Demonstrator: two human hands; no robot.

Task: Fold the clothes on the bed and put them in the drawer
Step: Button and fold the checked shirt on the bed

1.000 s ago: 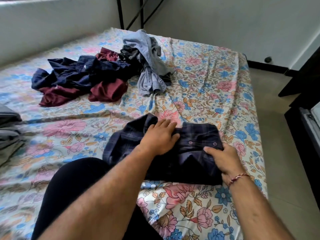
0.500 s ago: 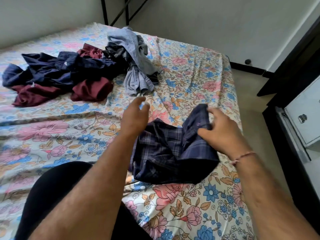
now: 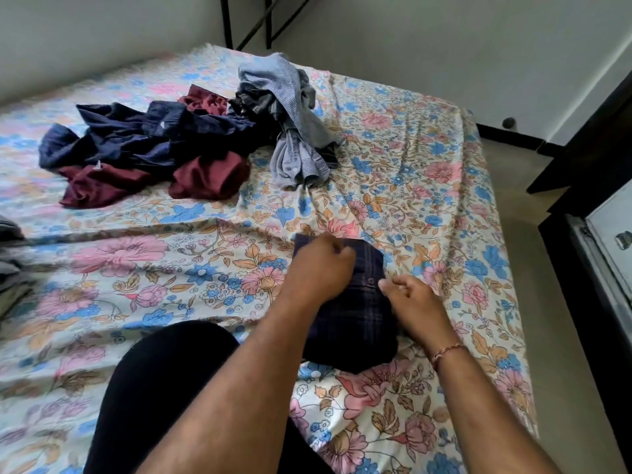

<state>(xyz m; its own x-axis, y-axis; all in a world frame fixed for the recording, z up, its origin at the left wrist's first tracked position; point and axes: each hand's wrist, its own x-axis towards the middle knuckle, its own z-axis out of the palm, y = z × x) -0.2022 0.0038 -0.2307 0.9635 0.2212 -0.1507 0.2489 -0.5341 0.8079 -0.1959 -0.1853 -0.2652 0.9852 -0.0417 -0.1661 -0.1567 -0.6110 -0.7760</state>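
One floral-sheeted bed (image 3: 393, 200) beside grey walls (image 3: 427, 39)

- shirt (image 3: 355, 323), lower centre: dark navy plaid, thin pale lines
- sheet (image 3: 427, 186): cream, pink and blue flowers, tan leaves
- navy clothes (image 3: 154, 138), upper left: plain dark blue
- maroon clothes (image 3: 208, 179) beside them
- grey clothes (image 3: 290, 107), upper centre: fine check
- wrist thread (image 3: 444, 352): reddish

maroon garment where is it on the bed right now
In the head view the maroon garment lies far left on the bed, tangled under the navy clothes, left of the grey shirt.
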